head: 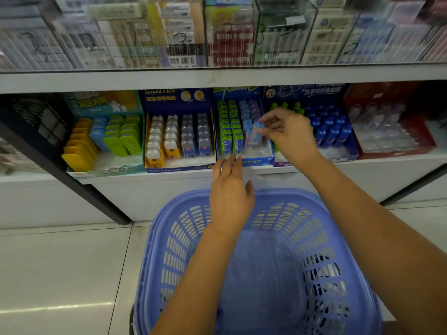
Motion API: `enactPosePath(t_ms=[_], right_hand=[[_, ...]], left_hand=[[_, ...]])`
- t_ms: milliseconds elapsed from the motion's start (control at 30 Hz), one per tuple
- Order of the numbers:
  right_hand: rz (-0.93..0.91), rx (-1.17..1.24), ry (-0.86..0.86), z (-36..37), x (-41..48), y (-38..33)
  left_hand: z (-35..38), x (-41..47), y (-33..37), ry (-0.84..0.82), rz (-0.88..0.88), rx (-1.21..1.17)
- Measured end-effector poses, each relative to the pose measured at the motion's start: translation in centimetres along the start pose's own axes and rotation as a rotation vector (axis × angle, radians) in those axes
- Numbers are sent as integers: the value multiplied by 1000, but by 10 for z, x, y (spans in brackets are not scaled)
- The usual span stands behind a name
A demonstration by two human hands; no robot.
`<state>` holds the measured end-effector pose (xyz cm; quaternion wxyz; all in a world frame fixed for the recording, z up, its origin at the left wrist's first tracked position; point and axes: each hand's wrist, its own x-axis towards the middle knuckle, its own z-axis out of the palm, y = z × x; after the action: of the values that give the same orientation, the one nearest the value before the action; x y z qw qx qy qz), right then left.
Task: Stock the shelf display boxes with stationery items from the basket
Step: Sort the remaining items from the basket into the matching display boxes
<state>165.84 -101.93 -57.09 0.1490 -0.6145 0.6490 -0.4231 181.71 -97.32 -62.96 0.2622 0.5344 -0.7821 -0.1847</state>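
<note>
Lavender basket (pixel 183 238) stands nearest, under both forearms. I record the right hand (pixel 287 134), its grip pinching a blue eraser pack (pixel 254 135), long axis near upright, just above the vacant front slot of the blue display box (pixel 256 162). The left hand (pixel 229 189) is released, fingertips by that box's front lip.

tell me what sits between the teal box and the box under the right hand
The dark blue Gaspard et Lisa box of bear-shaped items, seen in the head view.
</note>
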Motion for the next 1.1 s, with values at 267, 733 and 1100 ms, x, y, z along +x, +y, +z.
enactPosePath(t_ms=[267,733,1100], right_hand=[[-54,-19,-104,9,9,10],[-195,-320,-135,13,-23,-3],[130,-293,-1037,150,-180,69]], left_hand=[[-3,6,-9,-8,65,26],[-27,-3,-26,-88,24,-286],[44,-107,-124,-1186,-340,355]])
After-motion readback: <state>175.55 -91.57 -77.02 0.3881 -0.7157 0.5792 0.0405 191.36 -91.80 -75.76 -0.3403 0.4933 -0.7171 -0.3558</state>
